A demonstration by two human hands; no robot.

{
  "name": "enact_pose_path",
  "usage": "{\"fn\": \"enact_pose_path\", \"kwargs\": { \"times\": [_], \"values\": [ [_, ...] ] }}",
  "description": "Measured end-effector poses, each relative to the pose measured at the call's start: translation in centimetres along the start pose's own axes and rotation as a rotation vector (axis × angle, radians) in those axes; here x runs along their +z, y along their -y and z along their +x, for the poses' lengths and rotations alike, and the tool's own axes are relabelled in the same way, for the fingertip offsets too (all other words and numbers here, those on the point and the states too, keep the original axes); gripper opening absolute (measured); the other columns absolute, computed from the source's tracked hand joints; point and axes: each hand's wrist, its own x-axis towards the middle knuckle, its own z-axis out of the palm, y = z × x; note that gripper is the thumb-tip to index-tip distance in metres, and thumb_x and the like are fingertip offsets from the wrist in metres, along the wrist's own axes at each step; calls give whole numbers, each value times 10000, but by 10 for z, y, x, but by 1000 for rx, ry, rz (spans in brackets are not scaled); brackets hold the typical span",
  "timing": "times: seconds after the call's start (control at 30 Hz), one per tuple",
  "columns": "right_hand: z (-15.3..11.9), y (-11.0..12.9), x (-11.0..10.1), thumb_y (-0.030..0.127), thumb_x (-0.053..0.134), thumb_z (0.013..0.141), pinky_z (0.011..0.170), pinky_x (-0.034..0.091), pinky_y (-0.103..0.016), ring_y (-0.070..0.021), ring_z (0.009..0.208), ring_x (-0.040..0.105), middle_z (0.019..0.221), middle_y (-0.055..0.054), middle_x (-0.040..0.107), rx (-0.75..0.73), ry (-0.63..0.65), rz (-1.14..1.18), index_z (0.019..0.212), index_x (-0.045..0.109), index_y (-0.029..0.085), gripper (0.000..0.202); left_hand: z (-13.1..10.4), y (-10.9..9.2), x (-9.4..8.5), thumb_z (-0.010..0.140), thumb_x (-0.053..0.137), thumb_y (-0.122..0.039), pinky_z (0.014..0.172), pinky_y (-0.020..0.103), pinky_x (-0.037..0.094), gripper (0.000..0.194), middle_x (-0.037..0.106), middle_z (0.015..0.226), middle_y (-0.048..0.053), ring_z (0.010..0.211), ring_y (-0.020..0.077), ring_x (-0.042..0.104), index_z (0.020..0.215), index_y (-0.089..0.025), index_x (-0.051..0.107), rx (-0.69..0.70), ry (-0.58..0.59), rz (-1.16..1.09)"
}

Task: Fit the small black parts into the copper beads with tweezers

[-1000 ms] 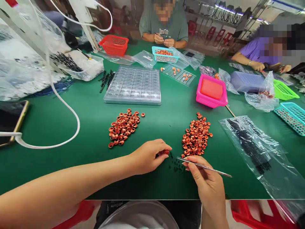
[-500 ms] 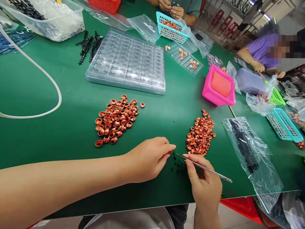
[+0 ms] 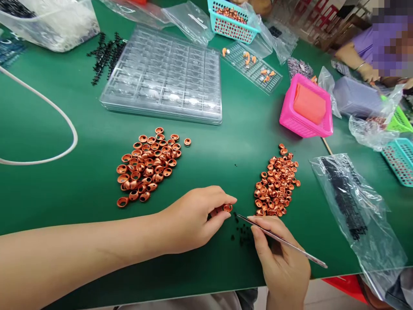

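Observation:
Between the thumb and fingers of my left hand is a small copper-coloured ring-shaped part, its hollow side showing. My right hand pinches a pair of thin metal tweezers, whose tips point left at a tiny black piece close to the ring; whether they grip it I cannot tell. Several tiny black pieces lie scattered on the green table just below the tips. Beyond my left wrist spreads a pile of copper-coloured rings. Another pile of smaller-looking copper parts lies beyond my right hand.
A stack of clear compartment trays lies ahead. At the right are a pink basket and a clear bag of black parts. A white cable loops at the left. Another person's arm rests at the far right.
The ring in my left hand shows more fully now. The tweezers' tips have moved slightly down and left, beside a black piece. The camera view has shifted a little.

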Motion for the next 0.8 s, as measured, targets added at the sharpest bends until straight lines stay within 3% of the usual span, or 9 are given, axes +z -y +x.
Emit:
{"fn": "enact_pose_path", "kwargs": {
  "times": [0.6,0.8],
  "values": [
    [3,0,0,79,633,862,828,555,-325,-170,921,680,997,-23,725,-66,43,-31,1083,659,243,277,1,-1,0,905,529,-129,687,226,476,289,655,886,49,763,130,603,1155,-131,673,15,12,-2],
    [1,4,3,70,650,848,847,559,-347,-178,918,689,973,-24,732,-62,-122,39,1034,672,220,240,1,3,2,908,534,-136,674,227,480,271,655,869,54,751,134,598,1141,-114,671,82,-9,24]
  ]
}}
